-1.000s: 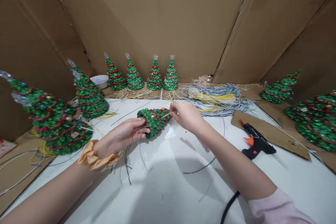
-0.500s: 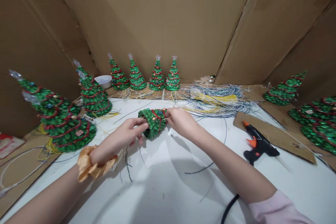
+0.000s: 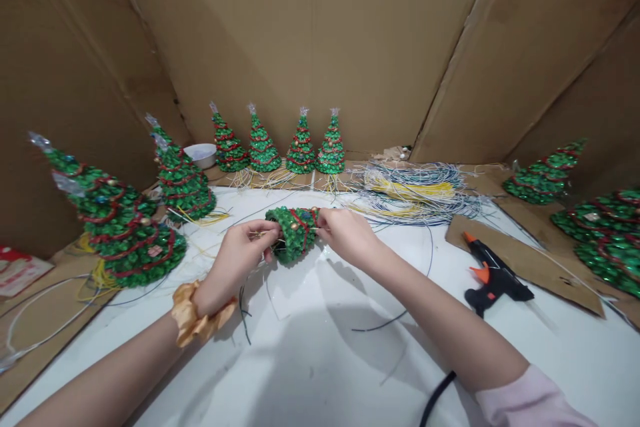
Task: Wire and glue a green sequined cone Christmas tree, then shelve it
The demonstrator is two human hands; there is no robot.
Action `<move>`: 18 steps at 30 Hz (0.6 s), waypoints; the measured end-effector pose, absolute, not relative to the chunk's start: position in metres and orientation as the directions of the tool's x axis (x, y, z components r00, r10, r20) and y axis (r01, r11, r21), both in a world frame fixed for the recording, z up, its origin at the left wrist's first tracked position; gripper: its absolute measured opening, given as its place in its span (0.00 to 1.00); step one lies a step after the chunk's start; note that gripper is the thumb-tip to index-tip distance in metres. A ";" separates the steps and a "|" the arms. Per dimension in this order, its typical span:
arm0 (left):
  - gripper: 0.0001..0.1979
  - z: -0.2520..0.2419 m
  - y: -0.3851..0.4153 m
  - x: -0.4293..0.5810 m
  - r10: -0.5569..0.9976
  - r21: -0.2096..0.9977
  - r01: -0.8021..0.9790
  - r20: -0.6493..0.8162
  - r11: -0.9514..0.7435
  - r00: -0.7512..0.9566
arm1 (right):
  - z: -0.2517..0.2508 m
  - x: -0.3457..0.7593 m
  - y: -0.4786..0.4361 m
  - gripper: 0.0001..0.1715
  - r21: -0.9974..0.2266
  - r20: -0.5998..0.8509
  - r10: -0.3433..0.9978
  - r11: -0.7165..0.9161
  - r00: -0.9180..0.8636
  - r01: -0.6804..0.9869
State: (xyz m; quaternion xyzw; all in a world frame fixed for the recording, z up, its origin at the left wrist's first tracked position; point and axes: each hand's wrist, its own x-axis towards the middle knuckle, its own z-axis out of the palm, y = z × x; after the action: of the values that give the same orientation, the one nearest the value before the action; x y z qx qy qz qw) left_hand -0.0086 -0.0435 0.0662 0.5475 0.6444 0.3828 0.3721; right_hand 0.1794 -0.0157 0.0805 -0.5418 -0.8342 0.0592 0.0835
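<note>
A small green Christmas tree point(image 3: 293, 233) with red garland lies on its side on the white table point(image 3: 310, 347), its open base facing left. At that base my left hand point(image 3: 250, 240) pinches thin wires, which run out of the opening. My right hand point(image 3: 345, 230) is closed around the upper part of the tree, and a thin pale wire shows by its fingers. The tree's tip is hidden behind my right hand. Loose dark wires point(image 3: 243, 313) hang below the base onto the table.
Several finished-looking trees point(image 3: 303, 140) stand along the back and left; others point(image 3: 545, 170) are at right. A wire bundle point(image 3: 415, 187) lies behind my right hand. A black-and-orange glue gun point(image 3: 495, 273) rests near cardboard point(image 3: 565, 273). A white bowl point(image 3: 200, 155) sits back left.
My left hand has drawn back from inside the tree's base and now pinches wires just outside it. My right hand and the tree have hardly moved.
</note>
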 end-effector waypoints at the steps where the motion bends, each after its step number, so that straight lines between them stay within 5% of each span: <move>1: 0.13 0.066 -0.044 -0.009 0.988 0.914 0.387 -0.071 0.119 -0.134 | 0.083 0.183 -0.015 0.08 -0.177 0.057 0.922 0.388 -0.384 0.905; 8: 0.14 0.051 -0.043 -0.012 0.992 0.993 0.030 -0.117 0.118 -0.051 | 0.085 0.188 -0.015 0.09 -0.255 0.096 0.919 0.394 -0.382 0.883; 18: 0.13 0.051 -0.049 -0.007 0.988 0.979 0.191 -0.041 0.069 -0.150 | 0.080 0.191 -0.012 0.04 -0.396 0.106 0.920 0.387 -0.376 0.833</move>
State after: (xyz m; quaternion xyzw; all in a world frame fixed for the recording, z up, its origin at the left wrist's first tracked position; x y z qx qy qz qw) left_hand -0.0071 -0.0489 0.0507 0.4949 0.5954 0.4696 0.4244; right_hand 0.1913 -0.0118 0.0804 -0.5360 -0.8178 0.1395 0.1565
